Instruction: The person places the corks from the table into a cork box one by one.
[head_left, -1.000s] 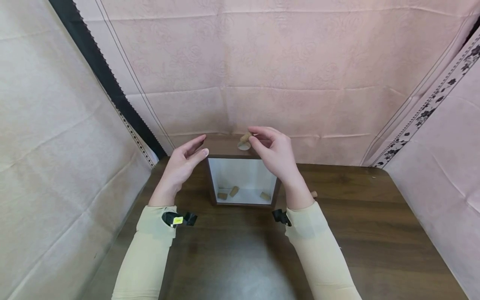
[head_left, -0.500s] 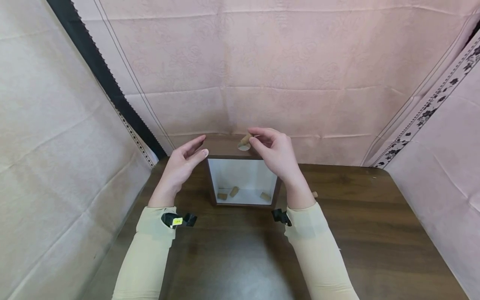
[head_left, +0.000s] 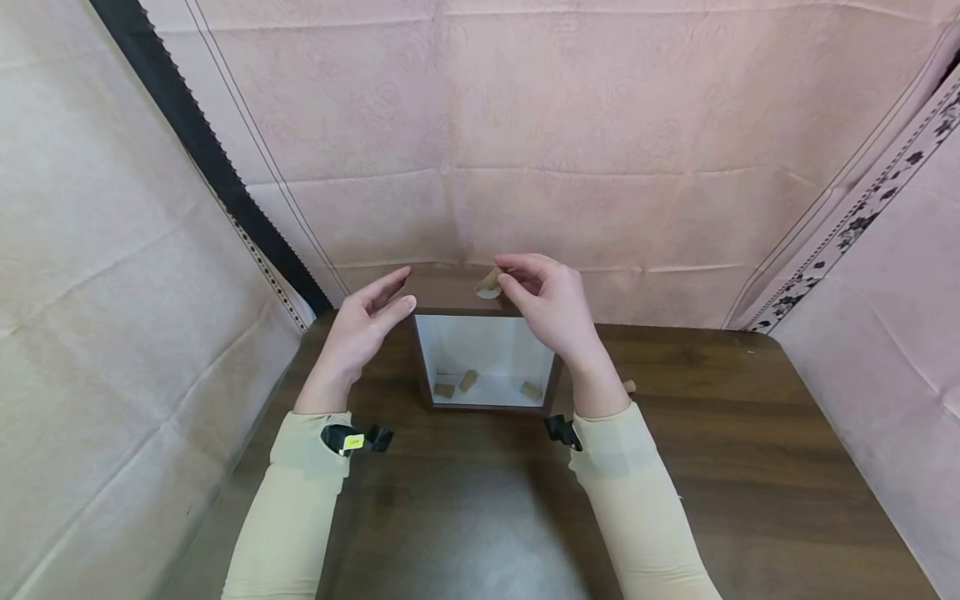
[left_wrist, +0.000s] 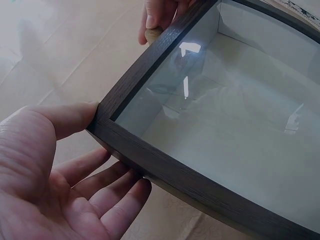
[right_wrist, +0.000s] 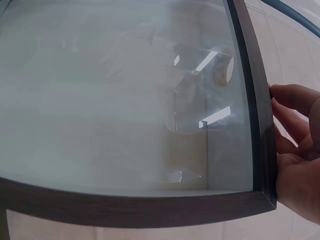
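In the head view, a dark wood-framed display box [head_left: 551, 387] with a glass front stands on the table. Its top has a round hole [head_left: 487, 293]. Thumb and fingers of my right hand [head_left: 551, 304] pinch a cork [head_left: 492, 278], tilted with its lower end at that hole. The left wrist view catches one end of this cork [left_wrist: 153, 34] beyond the frame. At the box's upper left corner is my left hand [head_left: 363, 325], thumb and fingers apart and loosely extended. In the left wrist view, its thumb tip meets the frame corner and its fingertips lie along the side.
Behind the glass, three corks lie on the box floor: one at left [head_left: 444, 390], a slanted cork [head_left: 468, 381], and one at right [head_left: 531, 391]. Another cork [head_left: 629, 387] shows past my right wrist on the brown table [head_left: 720, 433]. Pale cloth [head_left: 562, 133] hangs behind and at both sides.
The cork in my right hand has tilted steeper, and its lower end has dropped slightly toward the hole. My left hand and the box stay in place.
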